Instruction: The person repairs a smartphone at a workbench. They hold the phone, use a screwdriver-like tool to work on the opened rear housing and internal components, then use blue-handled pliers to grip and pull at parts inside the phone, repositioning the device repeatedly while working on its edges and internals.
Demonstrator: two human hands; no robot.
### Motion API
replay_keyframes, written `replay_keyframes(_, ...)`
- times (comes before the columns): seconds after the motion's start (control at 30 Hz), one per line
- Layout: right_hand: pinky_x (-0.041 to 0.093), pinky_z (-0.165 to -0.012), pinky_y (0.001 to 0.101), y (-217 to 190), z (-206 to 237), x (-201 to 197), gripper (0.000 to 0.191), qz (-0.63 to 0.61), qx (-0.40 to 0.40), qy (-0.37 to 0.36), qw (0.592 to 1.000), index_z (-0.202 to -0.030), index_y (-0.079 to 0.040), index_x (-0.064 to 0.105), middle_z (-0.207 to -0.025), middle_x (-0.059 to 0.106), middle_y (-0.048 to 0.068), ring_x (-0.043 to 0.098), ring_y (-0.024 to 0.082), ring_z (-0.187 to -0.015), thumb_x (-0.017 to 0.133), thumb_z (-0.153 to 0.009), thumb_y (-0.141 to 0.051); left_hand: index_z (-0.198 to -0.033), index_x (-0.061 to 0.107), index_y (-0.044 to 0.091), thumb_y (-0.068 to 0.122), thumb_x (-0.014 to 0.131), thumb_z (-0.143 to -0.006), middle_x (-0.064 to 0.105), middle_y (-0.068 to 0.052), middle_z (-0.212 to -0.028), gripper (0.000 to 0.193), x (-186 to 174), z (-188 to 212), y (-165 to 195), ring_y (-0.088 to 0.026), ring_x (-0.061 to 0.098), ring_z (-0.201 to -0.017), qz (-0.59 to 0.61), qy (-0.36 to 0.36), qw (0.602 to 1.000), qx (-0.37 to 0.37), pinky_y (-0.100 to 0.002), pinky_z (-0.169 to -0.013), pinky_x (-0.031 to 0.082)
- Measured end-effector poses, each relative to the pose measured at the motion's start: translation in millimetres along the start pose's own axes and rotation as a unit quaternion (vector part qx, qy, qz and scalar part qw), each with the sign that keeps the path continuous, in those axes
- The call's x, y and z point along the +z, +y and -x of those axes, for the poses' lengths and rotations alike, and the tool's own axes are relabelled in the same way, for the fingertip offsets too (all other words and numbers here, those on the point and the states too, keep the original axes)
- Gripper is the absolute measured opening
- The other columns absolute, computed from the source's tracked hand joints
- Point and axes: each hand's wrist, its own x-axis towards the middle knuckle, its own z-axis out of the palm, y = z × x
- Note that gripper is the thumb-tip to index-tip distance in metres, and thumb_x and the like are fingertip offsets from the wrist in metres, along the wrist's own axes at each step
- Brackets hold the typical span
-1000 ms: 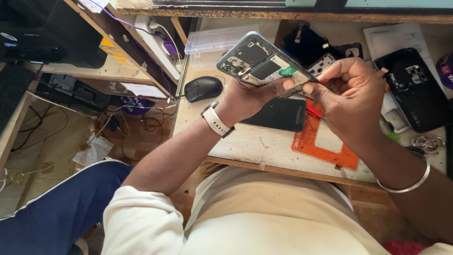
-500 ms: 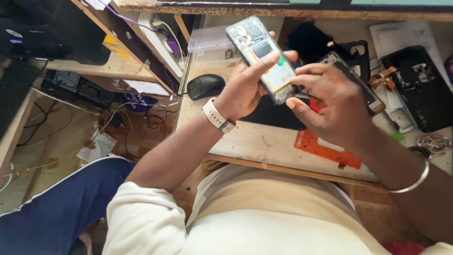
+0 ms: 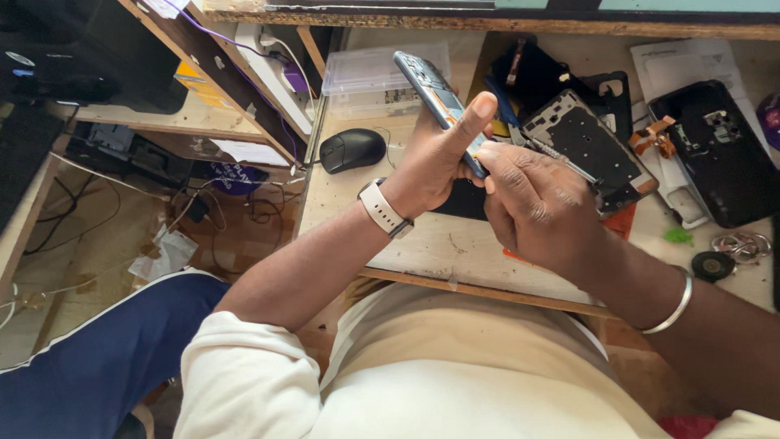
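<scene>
Blue-edged and stripped of its back, the opened phone point(image 3: 439, 102) is tilted on edge above the wooden bench point(image 3: 455, 244), clamped in the left hand point(image 3: 435, 158) while the right hand point(image 3: 532, 203) pinches a thin metal tool point(image 3: 561, 160) at its lower end; a slip there could, I judge, gouge the exposed board; a loosened grip could drop it.

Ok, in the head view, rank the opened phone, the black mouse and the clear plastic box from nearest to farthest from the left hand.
1. Opened phone: held in the left hand, tilted up above the table.
2. Black mouse: on the table, just left of that hand.
3. Clear plastic box: behind the mouse, toward the back of the table.
</scene>
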Motion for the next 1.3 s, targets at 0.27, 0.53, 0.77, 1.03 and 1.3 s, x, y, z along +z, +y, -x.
replay_keyframes(0.27,0.061,-0.088,0.0442,-3,1,3,0.034,0.029,-0.009,-0.009,0.999,-0.123,0.013,0.059,-0.109,0.069,0.026,0.073,0.039,-0.1,0.066,-0.09,0.007,-0.106,0.049,-0.008,0.052,0.081,-0.081,0.065,-0.011,-0.085,0.072,6,6,5,-0.015,0.073,-0.065,-0.007,0.014,1.0,-0.001,-0.028,-0.047,0.063)
replay_keyframes(0.53,0.061,-0.082,0.0431,0,3,4,0.034,0.012,-0.01,-0.011,1.0,-0.122,0.014,0.059,-0.101,0.069,0.023,0.073,0.038,-0.092,0.067,-0.09,0.007,-0.079,0.06,-0.002,0.057,0.08,-0.08,0.064,-0.006,-0.068,0.062,6,7,4,-0.013,0.067,-0.051,-0.048,0.029,0.998,-0.017,-0.026,-0.04,0.058)
replay_keyframes(0.77,0.059,-0.073,0.0416,0,6,3,0.033,0.016,-0.008,-0.012,1.0,-0.121,0.014,0.059,-0.094,0.069,0.022,0.071,0.035,-0.082,0.068,-0.09,0.006,-0.078,0.06,-0.001,0.058,0.079,-0.079,0.064,-0.006,-0.068,0.061,8,7,3,-0.013,0.067,-0.051,-0.049,0.037,0.998,-0.025,-0.027,-0.039,0.058)
replay_keyframes(1.03,0.057,-0.067,0.0403,2,10,5,0.02,-0.033,0.046,-0.045,0.997,-0.11,0.008,0.06,-0.082,0.065,0.015,0.07,0.031,-0.075,0.068,-0.092,0.006,-0.081,0.056,-0.004,0.055,0.079,-0.086,0.061,-0.008,-0.069,0.063,7,10,4,-0.014,0.065,-0.05,-0.073,0.026,0.997,-0.008,-0.026,-0.04,0.054)
replay_keyframes(1.3,0.059,-0.075,0.0353,9,1,-10,0.023,-0.103,0.099,-0.017,0.99,-0.12,0.001,0.066,-0.105,0.072,0.018,0.073,0.028,-0.088,0.067,-0.097,0.003,-0.133,0.039,-0.004,0.044,0.072,-0.096,0.067,-0.01,-0.093,0.07,-4,1,-3,-0.015,0.067,-0.072,-0.081,-0.006,0.997,0.015,-0.027,-0.055,0.057)
